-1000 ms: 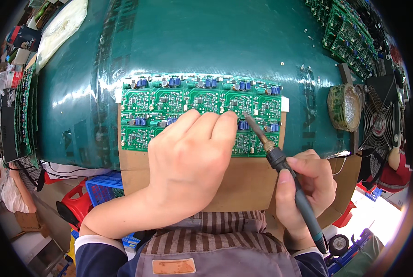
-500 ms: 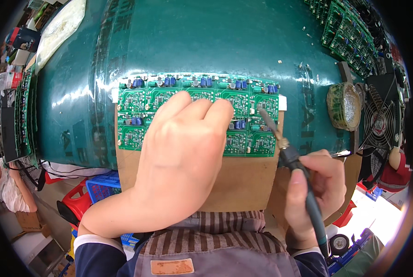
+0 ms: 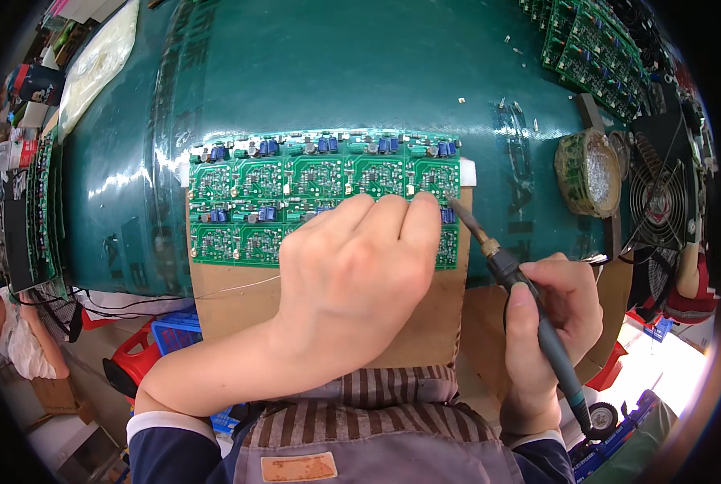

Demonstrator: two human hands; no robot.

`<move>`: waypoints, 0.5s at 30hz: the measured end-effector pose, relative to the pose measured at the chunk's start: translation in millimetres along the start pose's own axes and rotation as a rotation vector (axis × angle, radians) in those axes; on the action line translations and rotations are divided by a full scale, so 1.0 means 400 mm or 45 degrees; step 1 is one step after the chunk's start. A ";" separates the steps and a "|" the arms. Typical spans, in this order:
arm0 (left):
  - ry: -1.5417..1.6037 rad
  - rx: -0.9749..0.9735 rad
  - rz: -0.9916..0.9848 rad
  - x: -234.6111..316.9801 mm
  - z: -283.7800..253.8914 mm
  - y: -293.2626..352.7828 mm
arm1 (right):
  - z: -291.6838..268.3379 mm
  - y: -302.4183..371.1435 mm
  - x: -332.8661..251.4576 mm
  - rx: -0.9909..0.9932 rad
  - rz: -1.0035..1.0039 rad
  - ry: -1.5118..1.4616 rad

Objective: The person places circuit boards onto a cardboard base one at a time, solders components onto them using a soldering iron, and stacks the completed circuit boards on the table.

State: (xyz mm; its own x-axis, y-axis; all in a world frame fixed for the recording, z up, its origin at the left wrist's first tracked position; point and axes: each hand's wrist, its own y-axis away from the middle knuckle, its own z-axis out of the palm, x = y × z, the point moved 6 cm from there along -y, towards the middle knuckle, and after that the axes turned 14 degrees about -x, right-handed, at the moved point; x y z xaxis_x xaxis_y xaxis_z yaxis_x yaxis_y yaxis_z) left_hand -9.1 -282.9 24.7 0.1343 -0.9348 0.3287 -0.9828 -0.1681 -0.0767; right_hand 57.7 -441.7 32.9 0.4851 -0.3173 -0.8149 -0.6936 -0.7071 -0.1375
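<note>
Circuit-board panel [image 3: 316, 173], green and crowded with small parts, is laid flat at the centre of the dark teal work surface [image 3: 312, 73], its long side set across the view; its near part is partly covered by the left hand, and a sheet of brown cardboard [image 3: 239, 315] is seen extending toward the body from its near edge. The left hand [image 3: 360, 270] is bent over the panel with its fingers curled and drawn together; its fingertips are hidden, so whether anything is pinched there cannot be told. A thin, pale wire [image 3: 247, 285] is seen to the left of that hand. A soldering iron [image 3: 556, 355] is gripped by the right hand [image 3: 550, 327] between thumb and fingers, its tip pointed up and leftward at the panel's right end, just beside the left hand; whether the panel is touched cannot be told. To the right, a rounded container [image 3: 572, 173] is placed near a fan with a wire guard [image 3: 657, 194].
</note>
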 end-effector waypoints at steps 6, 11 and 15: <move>-0.020 0.041 0.000 0.003 -0.005 -0.003 | 0.006 -0.016 -0.032 -0.004 -0.112 0.079; -0.023 0.022 -0.007 0.004 0.001 -0.004 | 0.015 -0.027 -0.050 -0.026 -0.215 0.174; -0.061 -0.021 -0.012 0.007 0.002 -0.010 | 0.011 -0.027 -0.049 -0.014 -0.250 0.186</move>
State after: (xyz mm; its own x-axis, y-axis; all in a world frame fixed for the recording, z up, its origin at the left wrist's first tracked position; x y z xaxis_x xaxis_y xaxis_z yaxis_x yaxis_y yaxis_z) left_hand -4.8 -285.3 25.3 0.1488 -0.9472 0.2842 -0.9834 -0.1718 -0.0578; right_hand 53.3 -425.2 47.8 0.6825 -0.2603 -0.6830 -0.5730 -0.7707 -0.2788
